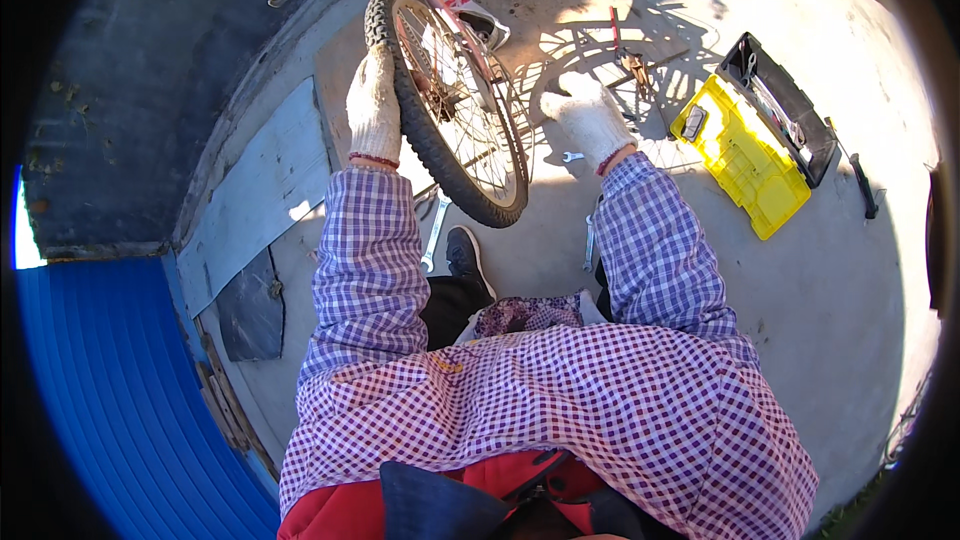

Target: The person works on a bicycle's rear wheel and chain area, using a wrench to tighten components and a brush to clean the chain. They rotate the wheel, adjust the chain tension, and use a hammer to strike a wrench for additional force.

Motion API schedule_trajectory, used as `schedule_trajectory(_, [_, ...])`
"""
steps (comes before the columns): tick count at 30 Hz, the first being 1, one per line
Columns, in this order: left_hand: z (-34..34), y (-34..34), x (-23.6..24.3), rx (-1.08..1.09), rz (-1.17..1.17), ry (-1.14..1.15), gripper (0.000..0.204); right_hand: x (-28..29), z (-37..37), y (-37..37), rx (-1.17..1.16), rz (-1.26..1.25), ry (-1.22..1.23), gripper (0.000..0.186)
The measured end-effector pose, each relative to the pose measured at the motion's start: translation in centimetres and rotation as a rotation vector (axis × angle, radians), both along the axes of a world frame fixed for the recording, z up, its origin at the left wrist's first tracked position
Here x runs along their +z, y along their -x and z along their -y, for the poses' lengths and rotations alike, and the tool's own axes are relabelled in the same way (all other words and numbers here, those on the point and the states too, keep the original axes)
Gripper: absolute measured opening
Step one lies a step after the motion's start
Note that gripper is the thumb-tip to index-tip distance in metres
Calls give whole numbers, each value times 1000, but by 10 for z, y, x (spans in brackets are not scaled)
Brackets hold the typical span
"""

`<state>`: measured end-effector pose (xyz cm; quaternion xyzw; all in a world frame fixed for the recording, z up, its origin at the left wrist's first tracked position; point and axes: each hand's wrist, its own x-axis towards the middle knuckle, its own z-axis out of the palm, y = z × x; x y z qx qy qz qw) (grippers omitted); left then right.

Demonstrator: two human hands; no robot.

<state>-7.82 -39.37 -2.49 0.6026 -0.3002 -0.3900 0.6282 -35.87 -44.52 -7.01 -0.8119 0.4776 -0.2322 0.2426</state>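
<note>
The bumpy tire (425, 142) looks firm, good to hold. Left hand (374, 105) touches it, grip unclear; right hand (586, 118) has fingers apart.

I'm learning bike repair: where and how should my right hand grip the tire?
Probably its near end, right hand coming from the right: there the tire is thick, knobbly and curves toward you; the left hand is on its left.
</note>
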Motion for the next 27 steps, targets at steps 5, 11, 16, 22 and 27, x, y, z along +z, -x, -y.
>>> schedule_trajectory(5, [-18,0,-33,7,-26,123,30,-24,-2,-12,-1,-118,-591,48])
schedule_trajectory(11, [-24,-7,-40,102,1524,286,30,-44,5,-22,10,-287,-440,34])
schedule_trajectory(16, [-43,-3,-53,208,-33,17,41,-55,20,-23,-81,-158,-775,33])
schedule_trajectory(22, [-78,-16,-99,-191,371,-751,46,-66,22,-32,208,-589,-513,33])
schedule_trajectory(27, [-80,-22,-112,-643,628,-741,52,-65,20,-37,140,-194,-644,29])
